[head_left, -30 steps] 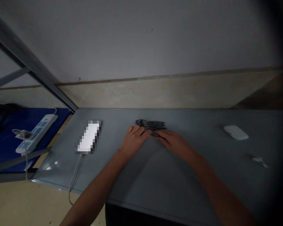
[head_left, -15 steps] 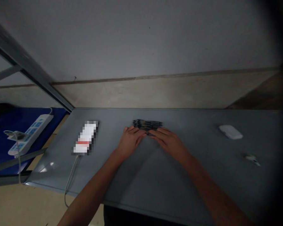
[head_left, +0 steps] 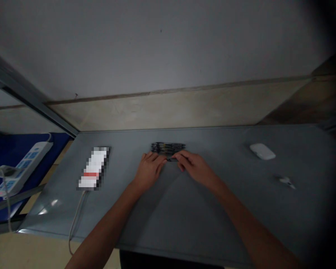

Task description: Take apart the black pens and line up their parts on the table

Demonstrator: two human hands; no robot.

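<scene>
My left hand (head_left: 149, 171) and my right hand (head_left: 195, 166) are almost together on the grey table (head_left: 173, 220). Their curved fingers (head_left: 156, 157) cover the near edge of a dark row of thin objects (head_left: 168, 148). This row is too small to name exactly, and I cannot tell if I clamp it or only touch it.

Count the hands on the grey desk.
2. The left hand and the right hand both sit at the near edge of the dark bundle of slim objects, left hand toward its left end, right hand toward its right. No others visible.
</scene>
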